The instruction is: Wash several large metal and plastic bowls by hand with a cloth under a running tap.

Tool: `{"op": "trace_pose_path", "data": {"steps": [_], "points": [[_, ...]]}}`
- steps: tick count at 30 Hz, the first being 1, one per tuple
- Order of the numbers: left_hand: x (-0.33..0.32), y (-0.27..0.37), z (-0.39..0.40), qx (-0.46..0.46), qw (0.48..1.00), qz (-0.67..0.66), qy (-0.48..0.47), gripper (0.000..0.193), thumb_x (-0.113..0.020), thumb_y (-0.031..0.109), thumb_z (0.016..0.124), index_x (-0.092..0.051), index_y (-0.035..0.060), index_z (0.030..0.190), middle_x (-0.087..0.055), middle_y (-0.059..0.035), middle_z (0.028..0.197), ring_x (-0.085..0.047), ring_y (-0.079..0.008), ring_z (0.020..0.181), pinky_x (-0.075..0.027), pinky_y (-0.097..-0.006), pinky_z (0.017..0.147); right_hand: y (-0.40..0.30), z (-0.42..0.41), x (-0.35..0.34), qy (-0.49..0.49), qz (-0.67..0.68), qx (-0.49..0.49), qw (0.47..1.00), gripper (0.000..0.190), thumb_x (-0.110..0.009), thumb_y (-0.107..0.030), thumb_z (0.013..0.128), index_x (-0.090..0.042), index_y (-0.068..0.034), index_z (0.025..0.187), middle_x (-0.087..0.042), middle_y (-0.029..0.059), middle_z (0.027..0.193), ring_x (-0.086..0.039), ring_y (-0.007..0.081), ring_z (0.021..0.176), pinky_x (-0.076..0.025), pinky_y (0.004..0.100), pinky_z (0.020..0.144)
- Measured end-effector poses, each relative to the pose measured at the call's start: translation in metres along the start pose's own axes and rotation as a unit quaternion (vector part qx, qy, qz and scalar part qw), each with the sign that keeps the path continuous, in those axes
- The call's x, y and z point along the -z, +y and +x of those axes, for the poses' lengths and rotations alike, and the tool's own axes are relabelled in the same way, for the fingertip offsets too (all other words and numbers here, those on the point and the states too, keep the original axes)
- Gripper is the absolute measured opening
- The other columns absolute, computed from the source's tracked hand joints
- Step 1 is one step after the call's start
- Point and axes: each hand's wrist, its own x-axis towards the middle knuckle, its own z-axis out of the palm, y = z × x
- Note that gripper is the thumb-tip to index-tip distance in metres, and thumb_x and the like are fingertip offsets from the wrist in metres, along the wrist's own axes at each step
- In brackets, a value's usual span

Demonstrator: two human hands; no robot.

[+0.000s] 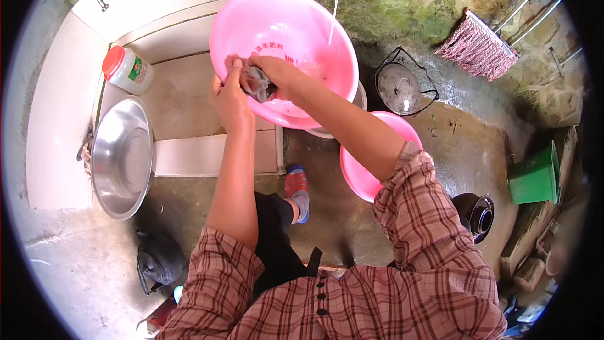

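Both my hands are together over the near left rim of a large pink plastic basin (288,12). Between them is a crumpled, wet, grey and reddish bundle (257,82), perhaps cloth; its exact kind is unclear. My left hand (231,97) grips it from the left, thumb on top. From the right, my right hand (276,73) closes over its upper side. Red printed writing and a little water show inside the basin. A thin white line (336,9), either a cord or a stream of water, runs down into it.
At left, a steel basin (123,158) and a red-lidded plastic jar (130,70) stand by the tiled ledge (217,153). A second pink basin (354,174), a lidded pot (400,87), a green bin (535,174) and a mop head (479,47) are at right. A black kettle (160,259) is lower left.
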Motion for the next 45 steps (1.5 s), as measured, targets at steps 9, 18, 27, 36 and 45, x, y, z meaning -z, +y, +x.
{"op": "trace_pose_path", "data": {"steps": [9, 18, 27, 36, 45], "points": [[0.0, -0.014, 0.003, 0.098, 0.993, -0.064, 0.03, 0.027, -0.069, 0.019, 0.089, -0.057, 0.0026, 0.107, -0.064, -0.0079, 0.095, -0.062, -0.0173, 0.079, -0.054, -0.0332, 0.07, 0.016, -0.108, -0.025, 0.206, -0.573, 0.325, 0.724, 0.03, -0.065, -0.025, 0.082, -0.058, -0.009, 0.107, -0.057, 0.0194, 0.089, -0.06, 0.0372, 0.074, -0.052, 0.0455, 0.067], [0.002, -0.006, 0.009, 0.097, 0.99, -0.065, 0.082, 0.028, -0.068, 0.008, 0.089, -0.054, 0.0015, 0.112, -0.062, -0.0107, 0.108, -0.061, -0.02, 0.098, -0.052, -0.0372, 0.084, 0.017, -0.139, 0.087, 0.227, -0.63, 0.428, 0.608, 0.019, -0.074, -0.022, 0.078, -0.063, -0.012, 0.089, -0.057, 0.0111, 0.085, -0.059, 0.0306, 0.083, -0.053, 0.0399, 0.067], [-0.019, -0.019, -0.001, 0.065, 0.995, -0.072, 0.033, 0.022, -0.065, 0.005, 0.089, -0.059, 0.0004, 0.109, -0.064, -0.0093, 0.109, -0.062, -0.0188, 0.097, -0.05, -0.035, 0.086, 0.019, -0.102, 0.087, 0.236, -0.734, 0.158, 0.617, 0.023, -0.062, -0.034, 0.084, -0.073, -0.015, 0.091, -0.064, 0.0119, 0.094, -0.058, 0.0334, 0.096, -0.049, 0.0451, 0.081], [-0.025, -0.015, -0.01, 0.019, 0.999, 0.027, 0.01, 0.005, -0.067, 0.002, 0.086, -0.065, 0.0003, 0.09, -0.066, -0.0048, 0.088, -0.058, -0.0131, 0.077, -0.046, -0.029, 0.072, 0.039, -0.104, 0.062, 0.126, -0.526, 0.343, 0.768, 0.023, -0.061, -0.03, 0.085, -0.072, -0.014, 0.098, -0.065, 0.0125, 0.089, -0.06, 0.0314, 0.093, -0.049, 0.0437, 0.083], [-0.026, 0.003, -0.01, 0.075, 0.989, 0.11, -0.07, 0.025, -0.062, -0.009, 0.07, -0.064, -0.0021, 0.094, -0.066, -0.0056, 0.087, -0.058, -0.014, 0.074, -0.047, -0.0291, 0.068, 0.022, -0.079, 0.209, 0.219, -0.862, 0.059, 0.454, 0.024, -0.06, -0.021, 0.085, -0.068, -0.018, 0.108, -0.054, 0.0103, 0.114, -0.049, 0.0286, 0.113, -0.047, 0.0425, 0.085]]}}
